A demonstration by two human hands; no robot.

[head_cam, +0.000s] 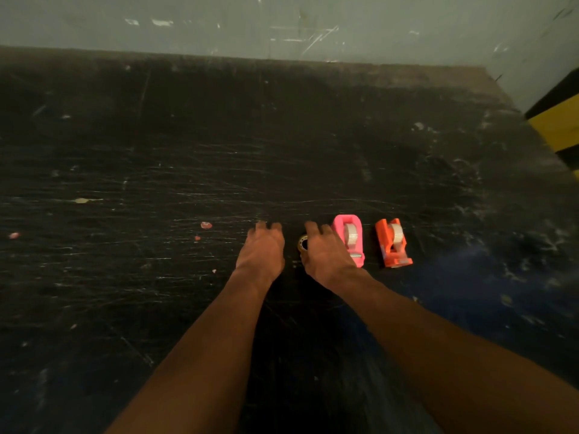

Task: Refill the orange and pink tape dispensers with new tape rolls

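A pink tape dispenser (349, 239) and an orange tape dispenser (393, 244) stand side by side on the dark scratched table (188, 170), each with a pale tape roll seated in it. My right hand (327, 255) lies palm down just left of the pink dispenser and covers most of a small tape roll (302, 244), of which only the left edge shows. Whether the fingers grip that roll is hidden. My left hand (261, 250) rests palm down on the table a little further left, fingers spread, with nothing visible in it.
A grey wall (282, 23) runs along the table's far edge. At the right stands a yellow and black striped post (560, 126). Small pink scraps (206, 225) lie on the table left of my hands.
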